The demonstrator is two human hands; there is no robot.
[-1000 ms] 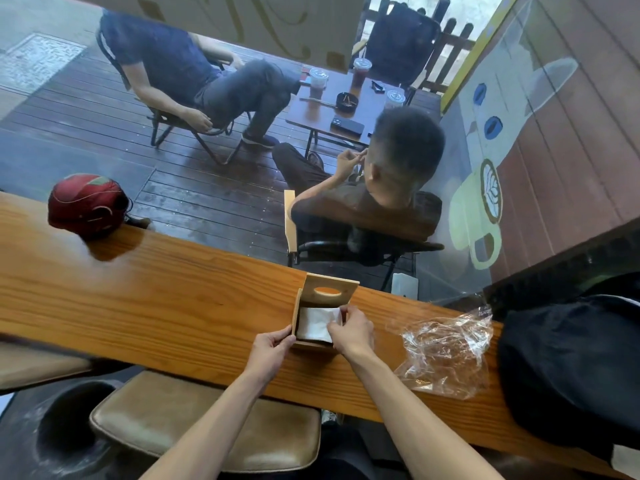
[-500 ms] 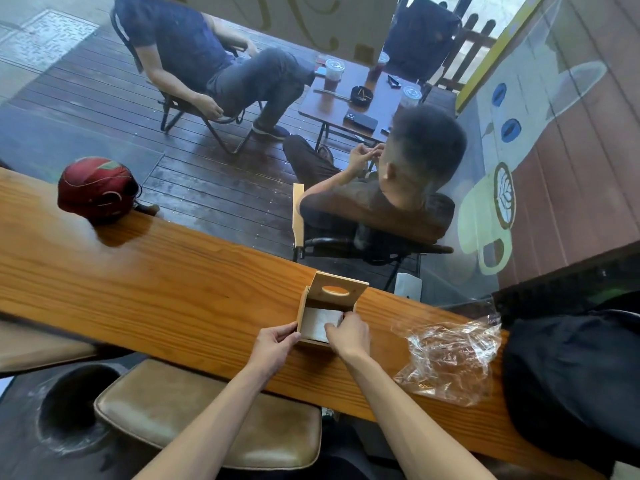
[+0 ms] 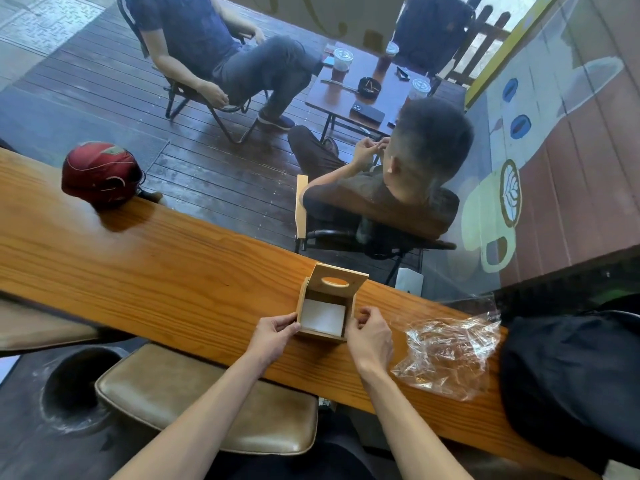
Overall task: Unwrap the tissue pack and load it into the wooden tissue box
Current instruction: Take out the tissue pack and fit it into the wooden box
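A: Tissues (image 3: 322, 317), white stack, one item. Location?

B: Inside the wooden tissue box (image 3: 327, 308), lying flat and filling its floor. The box stands on the long wooden counter (image 3: 166, 271), near the counter's near edge. Its lid (image 3: 337, 284), with an oval slot, is swung up at the box's far side.

A: Hands?

B: Left hand (image 3: 275, 332) at the box's left wall, fingers curled, thumb and fingertips touching the near left corner. Right hand (image 3: 369, 336) at the box's right wall, fingers loosely curled against the near right corner. Whether either grips firmly or merely rests there, cannot tell.

A: Wrapping?

B: Clear plastic wrapper (image 3: 450, 355), crumpled, empty, on the counter to the right of the box, just beyond the right hand, not touching the box.

A: Other entries?

B: Red helmet (image 3: 100, 174) on the counter's far edge, well left of the box. Black bag (image 3: 571, 375) right of the wrapper. Brown padded stool (image 3: 207, 410) below the counter, nearer than the box. Two seated people beyond the counter, around a small table.
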